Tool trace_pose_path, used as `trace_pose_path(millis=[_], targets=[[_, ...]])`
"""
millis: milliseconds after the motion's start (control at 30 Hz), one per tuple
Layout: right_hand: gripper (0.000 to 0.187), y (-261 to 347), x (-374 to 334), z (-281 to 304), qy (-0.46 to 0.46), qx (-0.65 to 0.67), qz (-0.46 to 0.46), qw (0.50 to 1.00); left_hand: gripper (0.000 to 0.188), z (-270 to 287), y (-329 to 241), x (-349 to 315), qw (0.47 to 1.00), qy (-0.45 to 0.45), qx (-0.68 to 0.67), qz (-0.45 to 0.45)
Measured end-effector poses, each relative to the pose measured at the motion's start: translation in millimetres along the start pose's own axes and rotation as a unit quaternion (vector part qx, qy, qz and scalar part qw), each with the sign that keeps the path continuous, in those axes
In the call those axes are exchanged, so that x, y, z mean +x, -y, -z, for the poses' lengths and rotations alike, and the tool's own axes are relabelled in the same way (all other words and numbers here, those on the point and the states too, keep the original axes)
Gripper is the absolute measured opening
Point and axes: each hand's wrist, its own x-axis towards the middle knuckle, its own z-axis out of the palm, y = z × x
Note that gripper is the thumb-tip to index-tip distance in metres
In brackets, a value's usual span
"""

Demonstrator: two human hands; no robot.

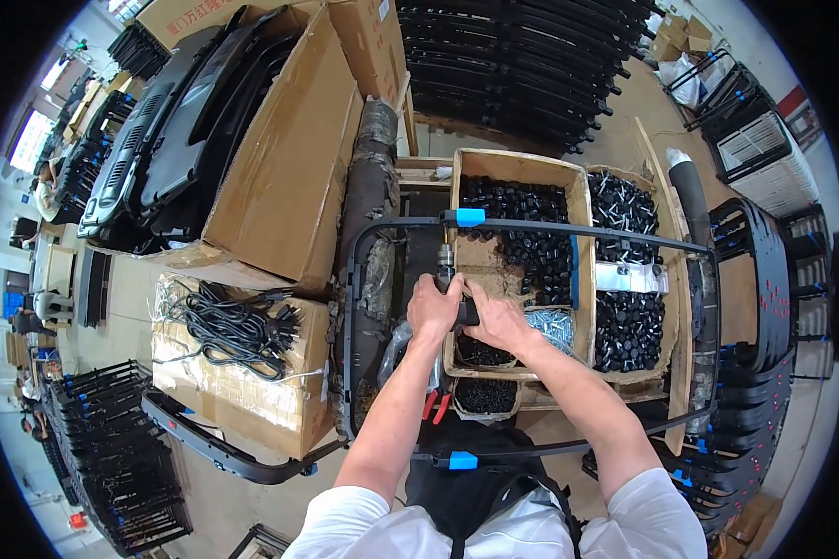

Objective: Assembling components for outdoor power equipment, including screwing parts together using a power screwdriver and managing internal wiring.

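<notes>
The left hand [432, 307] and right hand [500, 322] curl round the power drill [446, 258]. It points away, toward the black frame's far bar [550, 229].

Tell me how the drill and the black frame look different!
The drill is short and chunky; the frame is a big, thin loop. The left hand and right hand grip the drill; the frame spans the parts box. The drill has a silvery chuck; the frame has blue pieces. Both have black parts.
</notes>
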Motion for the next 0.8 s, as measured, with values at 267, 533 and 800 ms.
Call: trace_pose_path(millis=[267,533,800], targets=[[0.073,6.3,3.6,4.8,0.007,0.001,0.008,1.0,0.077,4.6,-2.7,2.1,0.997,-0.015,-0.058,0.041],[0.054,15.7,-0.7,0.5,-0.007,0.004,0.029,1.0,0.075,6.5,0.1,-0.1,0.999,-0.014,-0.028,0.004],[0.054,16.4,-7.9,-3.6,-0.01,-0.005,0.028,1.0,0.075,5.3,5.0,-0.9,1.0,-0.003,-0.016,0.005]])
